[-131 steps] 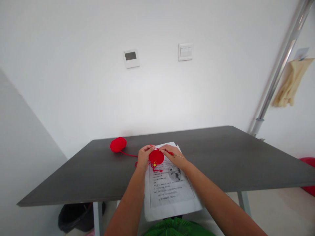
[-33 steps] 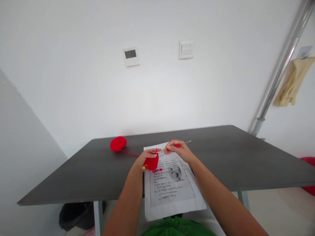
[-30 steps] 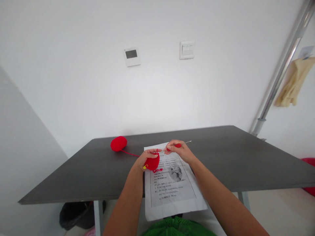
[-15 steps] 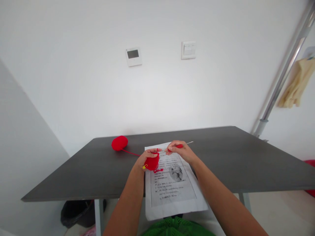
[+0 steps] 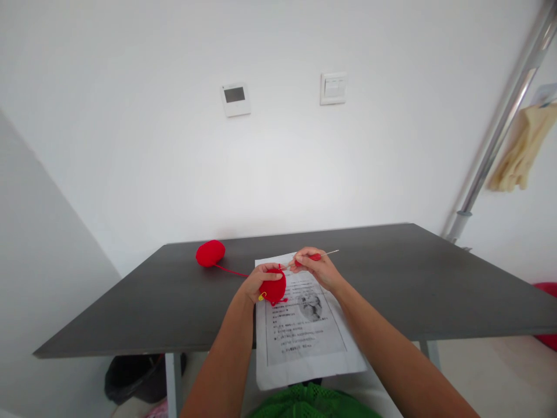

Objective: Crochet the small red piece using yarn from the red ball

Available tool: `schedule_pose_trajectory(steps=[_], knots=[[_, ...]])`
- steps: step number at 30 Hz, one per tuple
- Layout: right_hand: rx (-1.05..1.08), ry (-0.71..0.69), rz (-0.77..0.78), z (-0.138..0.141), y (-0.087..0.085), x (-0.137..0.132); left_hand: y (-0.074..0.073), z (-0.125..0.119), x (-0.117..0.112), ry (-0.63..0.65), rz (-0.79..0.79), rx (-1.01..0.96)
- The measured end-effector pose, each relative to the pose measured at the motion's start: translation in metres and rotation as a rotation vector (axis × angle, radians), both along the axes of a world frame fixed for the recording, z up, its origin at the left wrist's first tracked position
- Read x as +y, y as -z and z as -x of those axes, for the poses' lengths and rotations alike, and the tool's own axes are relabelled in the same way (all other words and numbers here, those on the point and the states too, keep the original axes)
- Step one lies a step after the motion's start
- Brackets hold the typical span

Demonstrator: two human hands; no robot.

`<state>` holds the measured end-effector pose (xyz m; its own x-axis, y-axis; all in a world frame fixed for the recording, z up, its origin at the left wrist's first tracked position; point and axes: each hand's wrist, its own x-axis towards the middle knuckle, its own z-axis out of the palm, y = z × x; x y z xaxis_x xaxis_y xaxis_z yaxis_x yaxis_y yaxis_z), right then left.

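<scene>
My left hand (image 5: pixel 256 282) is closed on a small round red crochet piece (image 5: pixel 274 288) with a yellow stitch marker at its lower left edge. Just to its right, my right hand (image 5: pixel 317 269) pinches a crochet hook (image 5: pixel 314 256) with a red grip; its metal end points up and to the right, its other end at the piece's top edge. A red strand runs from the piece to a ball of red yarn (image 5: pixel 210 253) lying farther left on the dark grey table (image 5: pixel 413 278). Both hands hover over a printed sheet of paper (image 5: pixel 304 325).
The paper overhangs the table's near edge above a green mesh thing (image 5: pixel 311 403). A black bag (image 5: pixel 130 380) sits under the table at left. A metal pole (image 5: pixel 496 133) and hanging yellow gloves (image 5: pixel 517 148) stand at right. Two wall panels hang behind.
Over four seconds the right hand has turned the hook so its metal end points up and right. In the last half second the crochet piece has rotated a little in the left hand.
</scene>
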<state>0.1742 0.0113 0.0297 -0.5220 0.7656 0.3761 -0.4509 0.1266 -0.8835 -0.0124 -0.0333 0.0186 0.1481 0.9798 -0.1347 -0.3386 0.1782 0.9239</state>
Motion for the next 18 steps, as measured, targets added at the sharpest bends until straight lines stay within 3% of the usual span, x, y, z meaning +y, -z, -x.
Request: schedule_pose_trajectory(steps=[5, 18], knots=[[-0.015, 0.132, -0.028, 0.0022, 0.0023, 0.0013, -0.0028, -0.0028, -0.0017, -0.053, -0.029, 0.018], [-0.176, 0.109, -0.153, 0.0025, -0.0027, -0.0031, -0.005, -0.0051, -0.0029, -0.072, -0.106, 0.052]])
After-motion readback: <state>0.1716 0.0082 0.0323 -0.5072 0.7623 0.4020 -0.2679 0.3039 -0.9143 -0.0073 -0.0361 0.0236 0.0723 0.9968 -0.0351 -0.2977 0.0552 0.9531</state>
